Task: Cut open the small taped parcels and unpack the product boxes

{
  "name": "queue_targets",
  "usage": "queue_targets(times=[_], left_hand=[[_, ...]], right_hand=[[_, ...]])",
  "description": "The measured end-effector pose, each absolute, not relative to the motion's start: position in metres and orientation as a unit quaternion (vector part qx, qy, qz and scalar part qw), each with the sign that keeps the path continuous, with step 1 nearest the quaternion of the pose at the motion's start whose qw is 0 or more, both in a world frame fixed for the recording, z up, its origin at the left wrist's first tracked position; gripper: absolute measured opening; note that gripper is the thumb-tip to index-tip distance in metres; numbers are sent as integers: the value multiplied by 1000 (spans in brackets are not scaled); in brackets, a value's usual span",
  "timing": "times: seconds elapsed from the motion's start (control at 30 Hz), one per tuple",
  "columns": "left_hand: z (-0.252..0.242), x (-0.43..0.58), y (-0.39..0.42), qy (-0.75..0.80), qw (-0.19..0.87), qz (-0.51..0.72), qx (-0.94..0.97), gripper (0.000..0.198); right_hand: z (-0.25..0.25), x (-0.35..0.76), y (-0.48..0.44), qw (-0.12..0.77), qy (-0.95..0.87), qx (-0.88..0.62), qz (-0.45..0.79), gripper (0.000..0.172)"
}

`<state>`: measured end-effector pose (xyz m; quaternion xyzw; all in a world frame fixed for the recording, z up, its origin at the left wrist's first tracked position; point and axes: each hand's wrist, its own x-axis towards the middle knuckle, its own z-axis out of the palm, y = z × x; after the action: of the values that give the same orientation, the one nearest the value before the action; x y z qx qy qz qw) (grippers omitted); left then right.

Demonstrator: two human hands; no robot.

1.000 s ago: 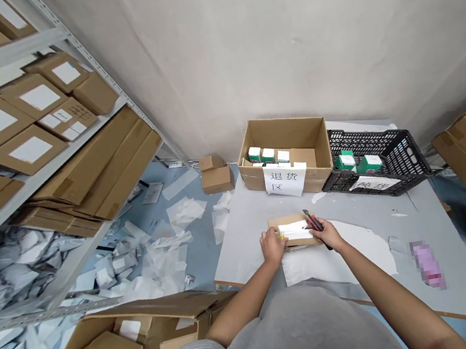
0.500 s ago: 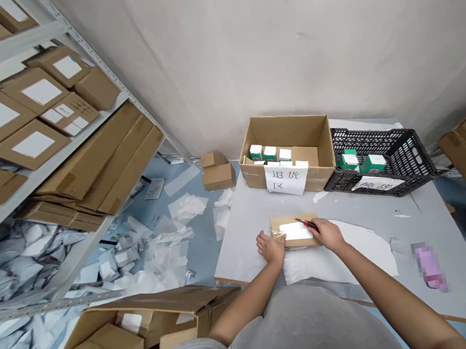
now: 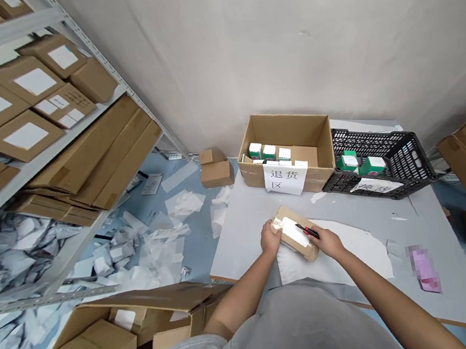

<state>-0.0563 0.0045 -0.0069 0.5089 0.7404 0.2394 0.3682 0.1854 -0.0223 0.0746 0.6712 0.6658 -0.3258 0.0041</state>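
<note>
From the head camera, the cardboard parcel lies at a slant near the middle of the tabletop, partly over a white sheet and with a white label on its upper face. The left hand has a closed grip on the parcel's left corner, with the fingers curled over its edge. The right hand has a closed grip on a red and black utility knife, which sits just above the parcel's right side. The blade itself is too small to make out. With a blade this close, the parcel seems best pressed firmly to the tabletop, with the left fingers kept well out of the knife's line. Short, shallow strokes would give the most control

On the far side stands an open cardboard box holding small white and green cartons, with a paper sign on its front. To its right is a black plastic crate. Metal shelves loaded with boxes rise on the left, above torn wrappers scattered on the floor
</note>
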Motion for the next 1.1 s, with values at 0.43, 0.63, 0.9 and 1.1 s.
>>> queue_targets(times=[0.43, 0.63, 0.9, 1.1], left_hand=[[7, -16, 34, 845, 392, 133, 339, 77], [8, -27, 20, 812, 365, 160, 426, 37], [3, -36, 5, 787, 362, 183, 466, 38], [1, -35, 10, 792, 377, 171, 449, 39]], right_hand=[[53, 156, 12, -4, 633, 684, -363, 38], [44, 157, 15, -51, 623, 682, -381, 35], [58, 146, 13, -7, 679, 667, -305, 41], [72, 169, 10, 39, 713, 639, -287, 41]])
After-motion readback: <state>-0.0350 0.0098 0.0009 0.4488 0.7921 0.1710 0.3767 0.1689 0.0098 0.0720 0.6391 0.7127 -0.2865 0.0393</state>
